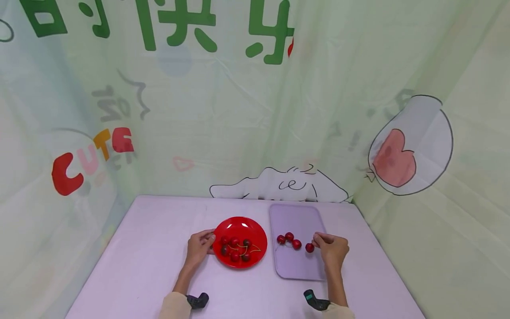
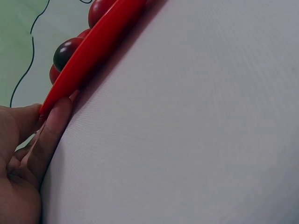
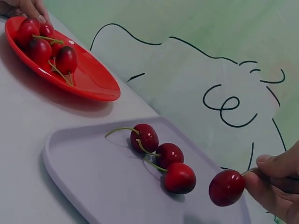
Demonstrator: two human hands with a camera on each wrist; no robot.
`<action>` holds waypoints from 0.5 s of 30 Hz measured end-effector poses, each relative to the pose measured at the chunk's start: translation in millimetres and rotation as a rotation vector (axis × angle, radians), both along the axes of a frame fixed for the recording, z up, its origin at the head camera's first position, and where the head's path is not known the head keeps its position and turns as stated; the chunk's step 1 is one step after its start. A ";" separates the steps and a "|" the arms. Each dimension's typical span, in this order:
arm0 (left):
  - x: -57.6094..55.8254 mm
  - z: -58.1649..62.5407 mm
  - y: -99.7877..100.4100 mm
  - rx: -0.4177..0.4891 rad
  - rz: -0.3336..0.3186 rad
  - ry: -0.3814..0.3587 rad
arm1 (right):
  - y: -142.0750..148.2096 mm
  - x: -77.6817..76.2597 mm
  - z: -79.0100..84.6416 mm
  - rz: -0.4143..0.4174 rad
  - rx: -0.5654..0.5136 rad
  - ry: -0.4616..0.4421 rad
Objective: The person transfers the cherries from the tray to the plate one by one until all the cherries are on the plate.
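Observation:
Between thumb and finger, my right hand (image 1: 334, 250) pinches a cherry (image 3: 227, 187) by its stem, close over the purple tray (image 1: 299, 268). Three other cherries (image 3: 180, 178) with green stems lie together on that tray, left of the held one. My left hand (image 1: 198, 248) grips the left rim of a round red plate (image 1: 239, 225), thumb on top and fingers beneath, as the left wrist view shows. Several cherries (image 1: 235, 256), some bright red and some dark, sit in the plate with their stems.
Plate and tray stand side by side on a white table (image 1: 159, 221). A pale green printed curtain (image 1: 239, 110) hangs behind the table and along both sides. Black straps with small devices (image 1: 316, 301) are worn at both wrists.

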State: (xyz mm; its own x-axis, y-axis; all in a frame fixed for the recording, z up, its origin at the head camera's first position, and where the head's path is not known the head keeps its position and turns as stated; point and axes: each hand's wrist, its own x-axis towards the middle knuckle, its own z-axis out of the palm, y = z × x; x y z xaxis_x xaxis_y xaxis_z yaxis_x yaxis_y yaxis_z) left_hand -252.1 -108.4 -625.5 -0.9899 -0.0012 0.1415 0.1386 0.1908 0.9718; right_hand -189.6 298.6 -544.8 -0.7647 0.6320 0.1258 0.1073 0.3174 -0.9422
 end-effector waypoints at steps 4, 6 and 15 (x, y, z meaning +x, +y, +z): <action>0.5 0.4 0.3 -0.020 0.003 0.002 | -4.6 -1.3 -2.2 0.000 -0.049 0.027; 0.7 0.6 0.3 -0.018 0.005 -0.005 | -8.5 0.2 -0.5 0.004 -0.067 0.033; 1.8 2.9 2.3 0.008 0.000 0.011 | -19.9 0.7 4.3 0.041 -0.131 0.084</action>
State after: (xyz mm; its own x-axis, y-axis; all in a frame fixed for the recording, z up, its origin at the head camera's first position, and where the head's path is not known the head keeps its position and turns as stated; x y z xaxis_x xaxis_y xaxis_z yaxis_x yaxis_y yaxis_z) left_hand -250.2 -106.2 -622.7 -0.9884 -0.0026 0.1522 0.1491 0.1830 0.9717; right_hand -188.9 278.7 -540.5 -0.7804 0.6158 0.1085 0.0161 0.1933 -0.9810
